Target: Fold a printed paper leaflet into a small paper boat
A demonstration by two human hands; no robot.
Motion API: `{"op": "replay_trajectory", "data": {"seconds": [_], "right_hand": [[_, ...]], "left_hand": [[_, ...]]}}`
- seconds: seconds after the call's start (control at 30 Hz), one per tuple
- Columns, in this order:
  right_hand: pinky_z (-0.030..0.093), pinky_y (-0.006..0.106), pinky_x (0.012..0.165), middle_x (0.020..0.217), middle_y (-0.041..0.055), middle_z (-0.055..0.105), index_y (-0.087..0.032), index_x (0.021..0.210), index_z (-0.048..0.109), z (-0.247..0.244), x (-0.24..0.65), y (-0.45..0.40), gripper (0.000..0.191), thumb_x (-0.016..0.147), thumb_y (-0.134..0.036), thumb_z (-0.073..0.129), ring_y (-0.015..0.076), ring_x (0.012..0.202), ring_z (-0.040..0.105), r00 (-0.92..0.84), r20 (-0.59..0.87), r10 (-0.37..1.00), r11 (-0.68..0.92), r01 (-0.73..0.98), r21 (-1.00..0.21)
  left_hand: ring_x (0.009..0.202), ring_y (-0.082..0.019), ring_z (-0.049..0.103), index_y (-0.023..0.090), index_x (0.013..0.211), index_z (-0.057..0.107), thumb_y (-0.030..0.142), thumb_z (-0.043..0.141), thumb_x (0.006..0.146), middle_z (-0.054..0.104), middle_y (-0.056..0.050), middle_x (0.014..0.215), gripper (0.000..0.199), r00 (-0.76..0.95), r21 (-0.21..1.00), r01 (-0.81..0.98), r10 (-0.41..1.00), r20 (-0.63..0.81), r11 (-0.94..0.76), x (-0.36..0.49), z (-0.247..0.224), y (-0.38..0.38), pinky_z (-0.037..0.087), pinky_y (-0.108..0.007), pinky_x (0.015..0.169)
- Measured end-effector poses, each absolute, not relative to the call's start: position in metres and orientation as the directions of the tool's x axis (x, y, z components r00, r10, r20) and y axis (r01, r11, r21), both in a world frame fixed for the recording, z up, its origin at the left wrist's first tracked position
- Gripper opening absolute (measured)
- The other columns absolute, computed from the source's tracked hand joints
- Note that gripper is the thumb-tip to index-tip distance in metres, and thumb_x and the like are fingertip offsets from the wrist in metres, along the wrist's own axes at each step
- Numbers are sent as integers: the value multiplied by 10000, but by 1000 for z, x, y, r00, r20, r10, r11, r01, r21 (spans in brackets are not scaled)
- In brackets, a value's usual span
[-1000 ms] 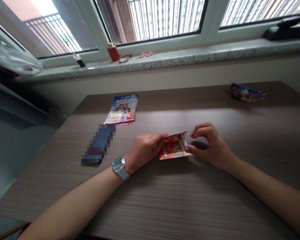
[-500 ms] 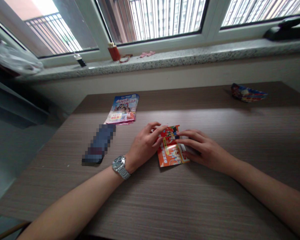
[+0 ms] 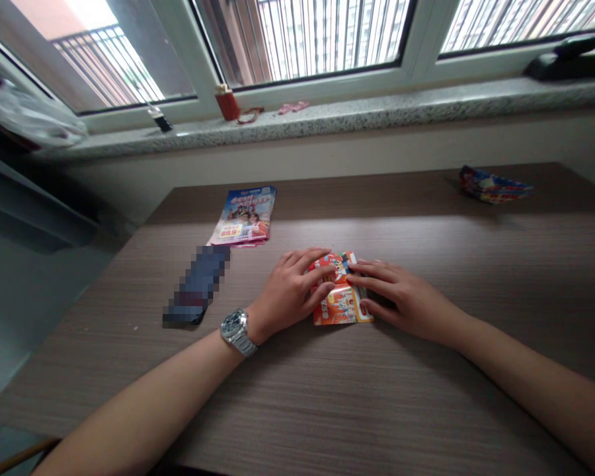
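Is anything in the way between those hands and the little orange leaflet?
Nothing visible: the left hand and right hand both have fingers on the leaflet. The stack of flyers lies off to the side.

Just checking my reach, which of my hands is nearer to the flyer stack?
Left. Your left hand is on the near side of the flyer stack, slightly right of it; your right hand lies farther right.

A: What is the brown tbl carrying?
B: Flyer stack is lying L rear; dark pixelated item, just nearer. Folded blue ppr is sitting R rear; orange leaflet is resting approx. ctr.
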State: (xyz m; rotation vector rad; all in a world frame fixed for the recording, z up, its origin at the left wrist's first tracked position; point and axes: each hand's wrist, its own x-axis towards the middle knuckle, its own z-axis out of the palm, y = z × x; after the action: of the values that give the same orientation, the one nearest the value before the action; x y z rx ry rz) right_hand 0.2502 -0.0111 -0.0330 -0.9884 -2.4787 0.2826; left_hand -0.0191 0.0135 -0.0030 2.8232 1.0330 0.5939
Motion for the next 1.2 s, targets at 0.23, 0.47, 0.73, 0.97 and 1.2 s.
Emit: {"op": "replay_trajectory", "data": {"seconds": [0.23,0.47,0.73,0.97,1.2], "right_hand": [[447,550,1104,1457,135,565,-224,1394,566,-38,252,-11,426,977,-314,555,310,1387,475,-551,354,755,653,678,-338],[434,546,1114,1441,132,583,-211,1395,562,-35,253,-10,446,972,-351,565,315,1396,463,-559,349,752,657,681,-324],[444,508,1110,1333,112,673,-216,1307,607,-27,255,-12,354,960,-273,578,280,1322,555,-585,421,694,709,657,-257],[464,511,1098,1264,89,716,-253,1292,631,-28,256,-13,347,947,-254,591,275,1269,606,-598,423,681,725,633,-272],[508,469,1067,1261,99,716,-229,1254,671,-24,254,-17,310,957,-234,581,264,1227,635,-665,424,616,785,563,-258]], "left_hand": [[1336,-269,505,237,1435,500,442,484,1009,533,-96,1471,473,829,139,493,513,225,-859,-13,-2,1,361,-473,1145],[1331,-250,517,264,1477,431,452,434,1030,555,-81,1450,485,815,152,527,548,188,-836,-11,-1,1,222,-524,1209],[1362,-249,506,265,1500,411,487,417,1028,540,-97,1462,522,787,171,559,584,198,-811,-12,0,3,86,-559,1251],[1408,-278,455,245,1375,562,481,470,1005,583,-64,1432,449,760,158,580,600,249,-799,-13,-3,4,99,-582,1251],[1357,-282,497,211,1340,569,247,553,942,598,-67,1412,399,736,165,598,619,273,-784,-13,-8,4,381,-507,1149]]}}
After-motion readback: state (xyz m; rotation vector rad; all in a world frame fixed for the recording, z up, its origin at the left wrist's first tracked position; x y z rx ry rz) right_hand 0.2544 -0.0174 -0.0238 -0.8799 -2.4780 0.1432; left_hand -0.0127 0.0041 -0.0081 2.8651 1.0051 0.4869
